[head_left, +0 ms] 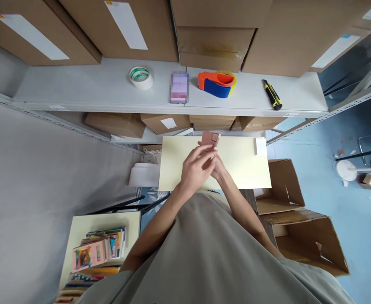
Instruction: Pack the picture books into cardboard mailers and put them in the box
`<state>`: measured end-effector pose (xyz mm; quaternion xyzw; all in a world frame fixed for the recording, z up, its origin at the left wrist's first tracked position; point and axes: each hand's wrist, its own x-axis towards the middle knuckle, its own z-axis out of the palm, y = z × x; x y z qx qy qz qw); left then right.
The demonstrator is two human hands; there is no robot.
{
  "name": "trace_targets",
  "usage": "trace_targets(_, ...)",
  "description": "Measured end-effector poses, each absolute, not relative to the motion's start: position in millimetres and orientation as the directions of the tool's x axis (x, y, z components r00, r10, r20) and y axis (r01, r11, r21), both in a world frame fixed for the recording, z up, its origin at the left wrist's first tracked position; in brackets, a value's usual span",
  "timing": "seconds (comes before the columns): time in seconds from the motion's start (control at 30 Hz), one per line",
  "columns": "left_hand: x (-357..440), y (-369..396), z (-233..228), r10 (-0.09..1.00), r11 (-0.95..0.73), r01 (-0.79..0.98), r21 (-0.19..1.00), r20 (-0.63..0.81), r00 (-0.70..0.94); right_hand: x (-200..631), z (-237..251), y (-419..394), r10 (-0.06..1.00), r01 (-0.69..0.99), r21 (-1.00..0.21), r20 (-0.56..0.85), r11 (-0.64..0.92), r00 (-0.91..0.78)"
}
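A small pink card (211,138) is held up over the pale yellow tabletop (245,169), pinched between both hands. The left hand (196,169) is curled over the front of it, and the right hand (218,171) is tucked mostly behind (its grip can't really be made out). A tape dispenser (217,83) and a utility knife (272,94) are parked on the shelf (77,90) above.

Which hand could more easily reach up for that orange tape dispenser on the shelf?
Probably the left hand. It lies on top and looks freer, while the right hand underneath seems to hold the small pink item. The tape dispenser sits straight ahead on the shelf.
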<state>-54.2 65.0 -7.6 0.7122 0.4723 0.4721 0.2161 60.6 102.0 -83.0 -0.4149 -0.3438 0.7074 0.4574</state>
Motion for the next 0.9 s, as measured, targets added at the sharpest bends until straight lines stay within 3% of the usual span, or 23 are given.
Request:
trace_targets(0.13,-80.7,74.9,-32.6,0.966,-0.177,0.087,0.98,0.19,-0.173,88.1,-81.4,101.0,0.937,-0.491,-0.798,-0.301,-0.349,-0.178)
trace_targets(0.23,-97.7,82.7,-63.8,0.961,0.015,-0.116,0.993,-0.046,-0.272,97.3,-77.7,96.7,0.948,-0.437,-0.841,-0.284,-0.319,-0.144)
trace_targets(0.33,-105.5,81.9,-87.1,0.94,0.107,-0.228,0.968,-0.173,-0.294,98.4,-75.2,92.8,0.964,-0.361,-0.897,-0.208,-0.255,-0.162)
trace_targets(0.5,-112.7,64.7,-107.5,0.921,0.249,-0.258,0.933,-0.311,-0.233,93.3,-99.0,97.6,0.962,-0.299,-0.921,-0.201,-0.25,-0.184)
trace_targets(0.6,-123.9,50.5,-130.8,0.881,0.374,-0.233,0.898,-0.422,-0.214,85.3,-136.4,101.0,0.93,-0.245,-0.906,-0.293,-0.345,-0.223)
trace_targets(0.73,-147.1,31.6,-175.6,0.768,0.51,-0.222,0.831,-0.557,-0.318,65.8,-193.5,98.5,0.842,-0.086,-0.872,-0.433,-0.481,-0.321)
trace_targets(0.9,-180.7,30.8,-223.3,0.709,0.585,-0.17,0.793,-0.602,-0.368,29.1,-248.6,100.1,0.747,0.08,-0.818,-0.556,-0.57,-0.364)
